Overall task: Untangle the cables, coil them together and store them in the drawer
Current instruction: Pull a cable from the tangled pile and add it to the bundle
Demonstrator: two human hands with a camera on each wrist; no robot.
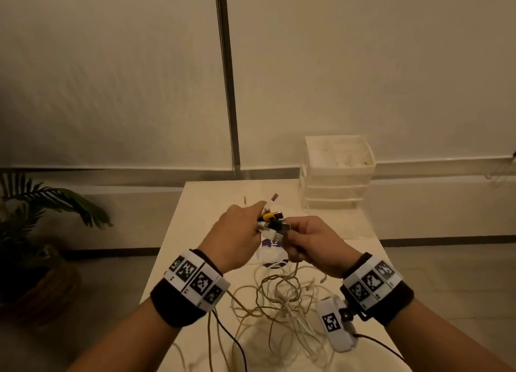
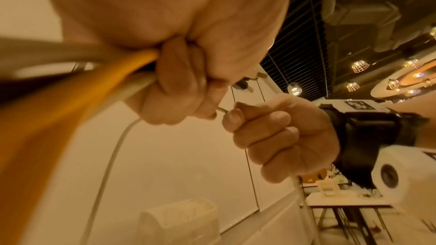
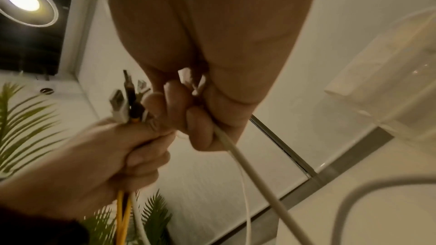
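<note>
The cables (image 1: 279,293) lay in a loose tangle on the near half of the pale table (image 1: 212,192), pale and yellowish strands looped over one another, too many crossings for a sure count. Their plug ends (image 1: 275,222) were gathered into one bunch held above the table; five or six connectors showed there, one with a yellow collar. The left hand (image 1: 237,232) had its fingers curled round that bunch, two yellow strands and some white ones hanging out below the fist. The right hand (image 1: 310,240), touching it, pinched one white cable (image 3: 238,157) between thumb and curled fingers. At the far right corner of the table stood one translucent drawer unit (image 1: 337,173) with three drawers, all closed. One potted palm (image 1: 42,204) stood on the floor to the left.
</note>
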